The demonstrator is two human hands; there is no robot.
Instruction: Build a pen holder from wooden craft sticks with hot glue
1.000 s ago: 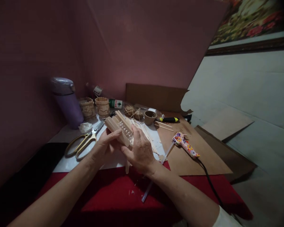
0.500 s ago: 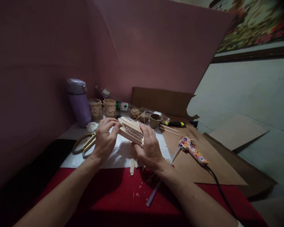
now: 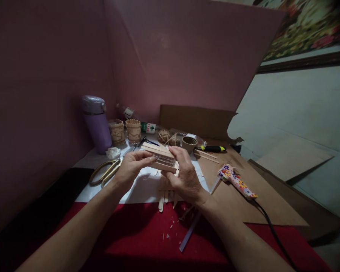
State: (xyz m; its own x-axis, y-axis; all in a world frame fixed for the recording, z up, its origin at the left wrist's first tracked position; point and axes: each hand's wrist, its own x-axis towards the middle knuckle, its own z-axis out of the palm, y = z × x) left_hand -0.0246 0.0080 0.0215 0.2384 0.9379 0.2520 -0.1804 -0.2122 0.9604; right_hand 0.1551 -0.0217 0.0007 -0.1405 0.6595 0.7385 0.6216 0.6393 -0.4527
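Observation:
Between my two hands, above the white sheet, is a small craft piece of popsicle sticks [image 3: 161, 151] with a clear plastic layer in its side. My left hand [image 3: 133, 164] pinches its left end between thumb and fingers. Around its right end my right hand [image 3: 185, 173] is closed, fingers on top and thumb below. Loose popsicle sticks [image 3: 161, 202] lie under the right hand, partly hidden by it. Gold-handled scissors [image 3: 104, 172] rest to the left of my left hand. A flowered glue gun [image 3: 238, 181] with a glue stick in it lies to the right.
At the back left stand a purple bottle [image 3: 98, 124] and two stick-covered cups [image 3: 133, 132]. Plastic bottles [image 3: 149, 127], twine [image 3: 166, 136], a small brown cup [image 3: 189, 143] and a yellow-black utility knife [image 3: 212, 148] lie behind. Cardboard [image 3: 260, 207] covers the right; a glue stick [image 3: 189, 232] lies in front.
The popsicle-stick piece has been levelled and turned slightly in both hands. My left thumb now lies along its side. The whole view has shifted a little.

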